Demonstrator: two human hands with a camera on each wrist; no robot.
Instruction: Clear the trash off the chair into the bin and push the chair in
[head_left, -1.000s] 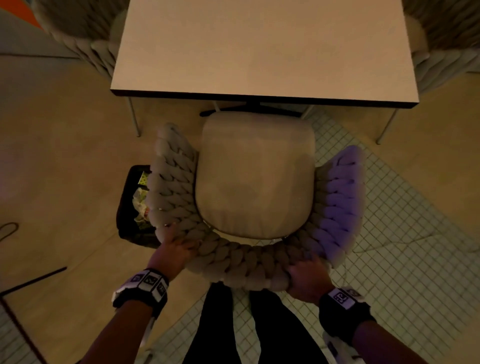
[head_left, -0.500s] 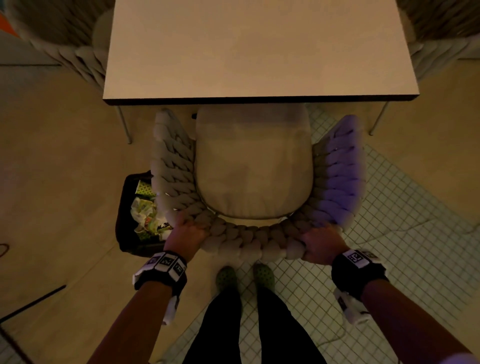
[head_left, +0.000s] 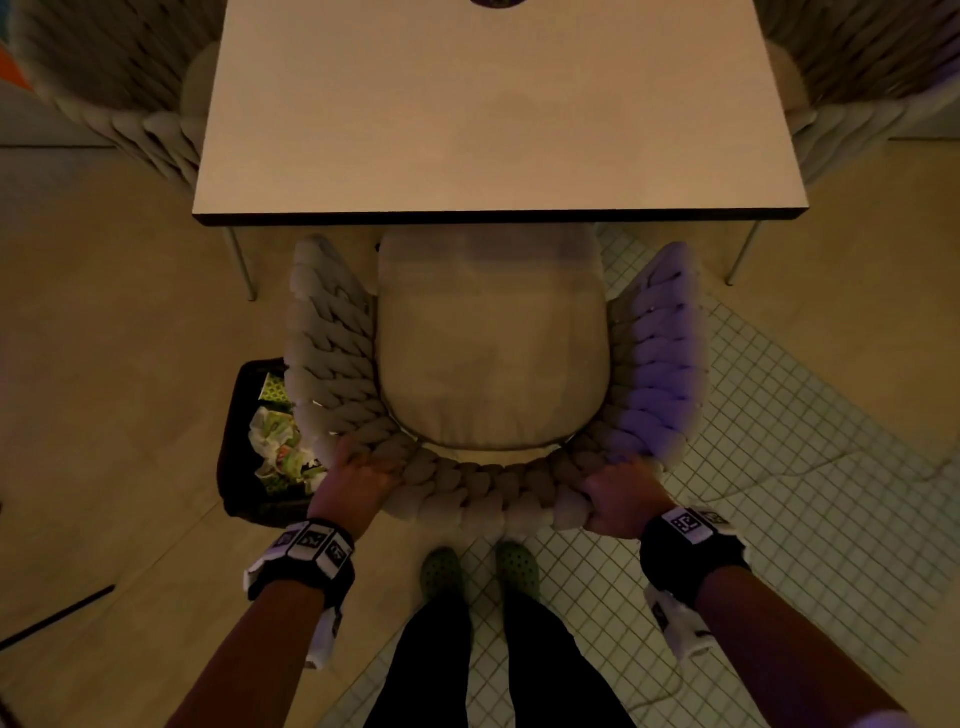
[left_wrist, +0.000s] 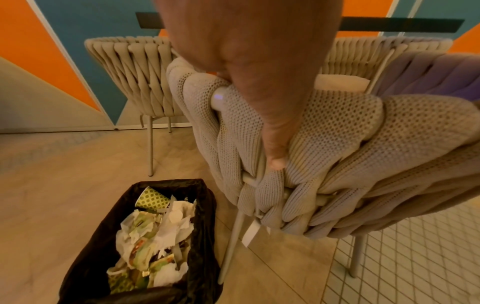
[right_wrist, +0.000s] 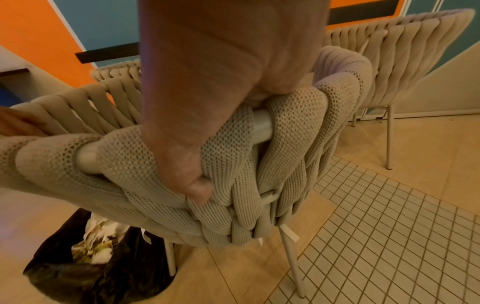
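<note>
A beige chair (head_left: 493, 358) with a thick braided back stands at the near edge of the table (head_left: 493, 109), the front of its bare seat cushion under the tabletop. My left hand (head_left: 358, 480) grips the left part of the backrest rim, thumb pressed down the outside (left_wrist: 275, 131). At the right part of the rim my right hand (head_left: 621, 499) grips too, its thumb curled over the weave (right_wrist: 192, 164). The black-lined bin (head_left: 249, 467) sits on the floor left of the chair, holding crumpled paper trash (left_wrist: 153, 232) and a dotted cup (left_wrist: 152, 199).
Two more braided chairs stand at the table's far corners, one on the left (head_left: 119, 88) and one on the right (head_left: 857, 78). Thin metal table legs (head_left: 241, 262) flank the chair. My feet (head_left: 478, 569) stand just behind it on tiled floor.
Both hands have kept their grip on the backrest while the chair slid forward; its seat front has gone under the table edge. I have stepped after it.
</note>
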